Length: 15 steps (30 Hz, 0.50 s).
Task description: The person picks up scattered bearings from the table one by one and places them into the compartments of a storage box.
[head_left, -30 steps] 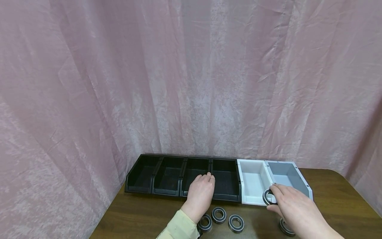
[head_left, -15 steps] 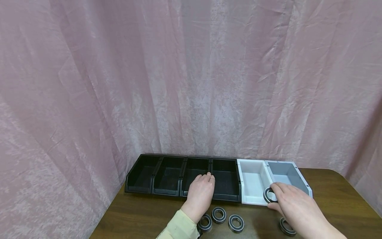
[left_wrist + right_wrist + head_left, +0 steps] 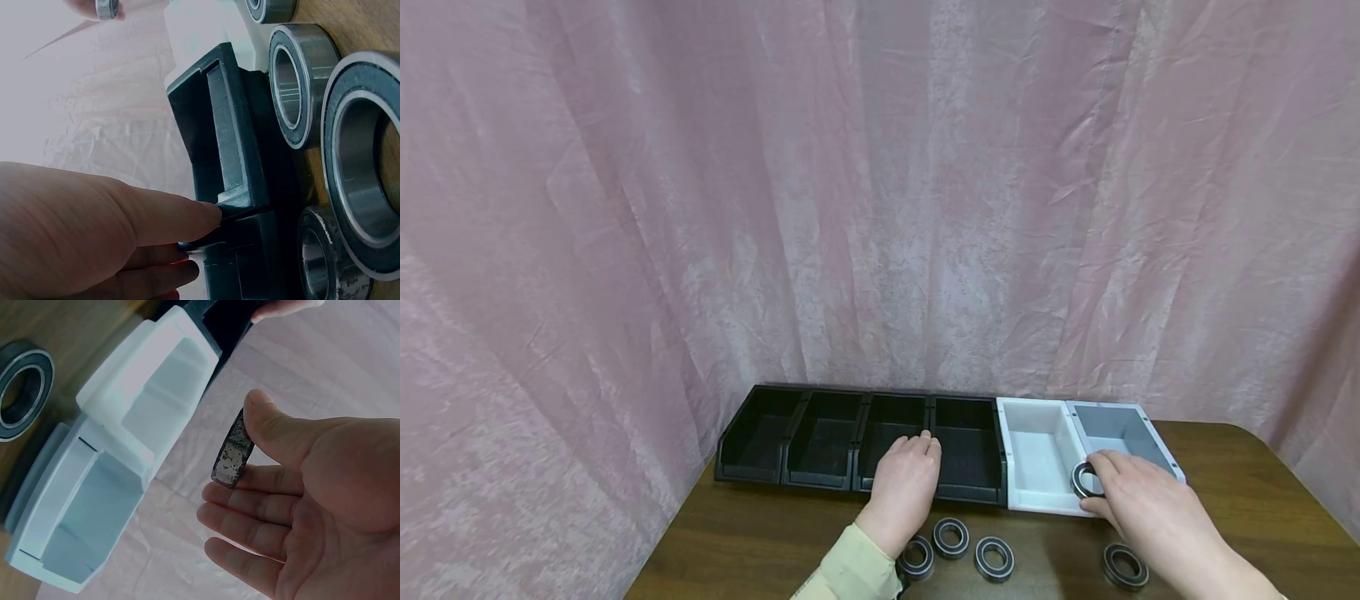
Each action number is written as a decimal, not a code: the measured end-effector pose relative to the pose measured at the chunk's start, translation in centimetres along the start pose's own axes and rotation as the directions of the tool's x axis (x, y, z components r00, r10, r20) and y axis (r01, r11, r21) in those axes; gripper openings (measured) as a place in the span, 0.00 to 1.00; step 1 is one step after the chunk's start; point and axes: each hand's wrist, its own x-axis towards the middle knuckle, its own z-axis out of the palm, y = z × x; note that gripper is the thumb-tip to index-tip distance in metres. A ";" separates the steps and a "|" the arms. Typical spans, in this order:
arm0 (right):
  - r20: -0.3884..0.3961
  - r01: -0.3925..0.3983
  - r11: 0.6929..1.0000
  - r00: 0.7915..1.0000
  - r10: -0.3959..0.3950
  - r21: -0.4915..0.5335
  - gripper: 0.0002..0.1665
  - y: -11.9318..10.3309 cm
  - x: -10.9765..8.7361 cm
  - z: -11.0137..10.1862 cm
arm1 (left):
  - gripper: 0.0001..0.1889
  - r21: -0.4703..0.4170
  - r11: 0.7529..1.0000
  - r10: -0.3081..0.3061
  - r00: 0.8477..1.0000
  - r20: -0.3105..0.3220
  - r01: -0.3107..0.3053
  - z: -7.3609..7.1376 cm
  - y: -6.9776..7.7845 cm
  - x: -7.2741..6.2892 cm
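In the head view, the right hand (image 3: 1157, 512) pinches a metal ring (image 3: 1078, 481) between thumb and fingers, with the ring up on its edge. The held ring is by the front of the white bin (image 3: 1039, 454), close to where that bin meets the grey bin (image 3: 1112, 422). The left hand (image 3: 905, 483) rests on the divider between the last two of four black bins (image 3: 820, 446). Two loose rings, the middle ring (image 3: 937, 538) and the front ring (image 3: 981, 559), lie on the wooden table (image 3: 737, 550) beside the left wrist; another is partly hidden by the pale sleeve (image 3: 857, 562). A further ring (image 3: 1108, 567) lies just beside the right forearm. A pink curtain (image 3: 880, 208) hangs behind the bins.

In the left wrist view, the left thumb (image 3: 172, 219) touches the edge where two black bins meet, and the other fingers are beneath it. I cannot tell whether they clasp the divider or merely lean there. Four rings show on the table, the topmost cut off by the picture's edge.

In the right wrist view, the held ring is seen side-on, its outer band blotched dark, gripped by thumb and forefinger. The other fingers stretch out, apart from it.
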 end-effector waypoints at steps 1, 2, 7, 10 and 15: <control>-0.005 0.004 1.000 1.000 -0.004 -0.004 0.29 0.1 0.0 0.1 | 0.23 0.000 1.000 -0.001 1.000 0.001 0.001 0.0 0.0 0.0; -0.007 0.003 1.000 1.000 -0.003 -0.006 0.29 0.3 0.1 0.1 | 0.23 0.000 1.000 -0.003 1.000 0.003 0.003 0.0 0.0 0.0; 0.009 -0.020 1.000 1.000 0.021 -0.004 0.27 1.0 0.3 0.4 | 0.24 -0.002 1.000 -0.007 1.000 0.014 0.007 -0.1 0.1 0.0; 0.028 -0.043 0.999 0.999 0.043 0.002 0.27 1.4 0.4 0.6 | 0.24 0.001 1.000 -0.007 1.000 0.016 0.007 -0.1 0.1 0.0; 0.008 -0.043 0.999 0.999 0.043 -0.002 0.26 2.1 0.5 1.1 | 0.24 0.003 1.000 -0.006 1.000 0.014 0.006 0.0 0.0 0.0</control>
